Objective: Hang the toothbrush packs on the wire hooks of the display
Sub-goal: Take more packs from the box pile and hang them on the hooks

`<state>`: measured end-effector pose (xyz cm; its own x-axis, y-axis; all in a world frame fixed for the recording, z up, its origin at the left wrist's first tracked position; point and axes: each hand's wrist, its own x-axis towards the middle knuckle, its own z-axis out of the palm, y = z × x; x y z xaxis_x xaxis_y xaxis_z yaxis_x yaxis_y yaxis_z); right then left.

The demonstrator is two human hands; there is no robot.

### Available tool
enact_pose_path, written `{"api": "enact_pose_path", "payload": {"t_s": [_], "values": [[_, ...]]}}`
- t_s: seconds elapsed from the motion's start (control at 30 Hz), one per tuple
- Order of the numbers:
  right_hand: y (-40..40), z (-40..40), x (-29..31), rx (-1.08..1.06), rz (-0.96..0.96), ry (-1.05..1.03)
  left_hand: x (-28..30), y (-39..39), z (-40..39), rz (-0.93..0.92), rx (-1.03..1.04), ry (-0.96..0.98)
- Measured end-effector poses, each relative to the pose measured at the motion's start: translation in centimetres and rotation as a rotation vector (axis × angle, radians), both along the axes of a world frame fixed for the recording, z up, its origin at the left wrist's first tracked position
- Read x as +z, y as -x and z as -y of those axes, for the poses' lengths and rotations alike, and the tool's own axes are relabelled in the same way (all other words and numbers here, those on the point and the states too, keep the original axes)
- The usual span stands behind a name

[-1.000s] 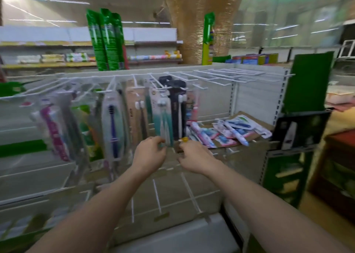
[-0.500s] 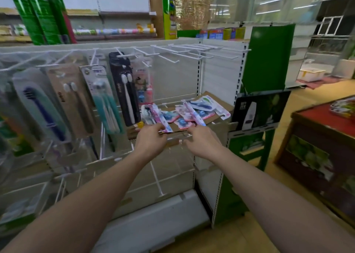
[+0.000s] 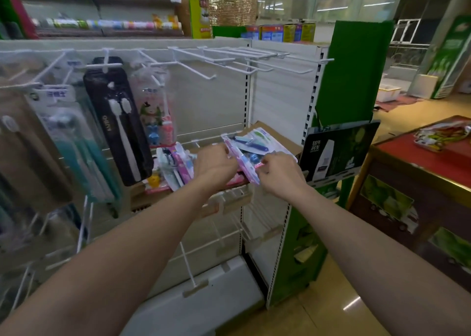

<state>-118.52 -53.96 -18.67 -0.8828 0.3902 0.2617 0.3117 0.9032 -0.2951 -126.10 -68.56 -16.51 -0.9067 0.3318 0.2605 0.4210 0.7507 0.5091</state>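
Over the cardboard box (image 3: 274, 135) resting on the display's middle level, both of your hands meet in the head view. Your left hand (image 3: 213, 164) has its fingers curled down onto the pile of toothbrush packs (image 3: 175, 165) in the box, knuckles toward you; whether it actually pinches a pack there you cannot tell, since the fingertips are hidden behind the hand. Your right hand (image 3: 279, 174) pinches the lower end of a pink toothbrush pack (image 3: 243, 161), thumb and forefinger closed on its edge, and that pack lies tilted between the two hands, its upper end just beside your left knuckles. Behind it a blue toothbrush pack (image 3: 257, 144) lies flat in the box.

Left of the box, packs already hang from the white wire hooks (image 3: 229, 60): a black pack (image 3: 118, 121) with two white brushes, a teal pack (image 3: 74, 144) beside it, and a clear children's pack (image 3: 155, 116) to the right of the black one. The hooks above the box, toward the right of the rail, carry nothing. A green panel (image 3: 354, 73) stands at the end of the display, with a dark sign (image 3: 339, 149) leaning below it, and a red-topped counter (image 3: 420, 160) sits well apart on the right.
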Motion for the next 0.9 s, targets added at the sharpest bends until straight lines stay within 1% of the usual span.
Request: {"api": "enact_pose_path", "payload": {"t_s": [0.13,0.23,0.33,0.4,0.47,0.57,0.63,0.77,0.9], "values": [[3.9,-2.2,0.6,-0.03,-0.007,-0.029,0.2,3.5,-2.0,0.064,-0.009,0.044],[6.7,-2.9,0.8,-0.045,0.06,-0.115,0.0,6.1,-3.1,0.125,0.012,0.081],[9.0,-3.2,0.4,-0.006,0.071,-0.172,-0.4,8.4,-4.0,0.209,-0.058,0.109],[10.3,-3.5,-0.1,0.0,0.08,-0.18,-0.6,9.6,-4.7,0.248,-0.125,0.138],[11.2,-3.7,-0.5,-0.003,0.11,-0.177,-1.4,11.1,-5.4,0.254,-0.149,0.186],[12.0,-4.0,-1.0,-0.023,0.128,-0.15,-2.0,12.3,-6.0,0.264,-0.099,0.202],[12.2,-4.1,-1.1,-0.046,0.093,-0.11,-1.6,12.0,-5.9,0.28,-0.071,0.149],[12.5,-4.3,-1.0,-0.071,-0.002,-0.028,-1.4,12.3,-5.8,0.4,0.028,-0.121],[12.4,-4.3,-0.4,-0.073,-0.189,0.005,0.0,12.2,-5.7,0.524,0.028,-0.3]]}}
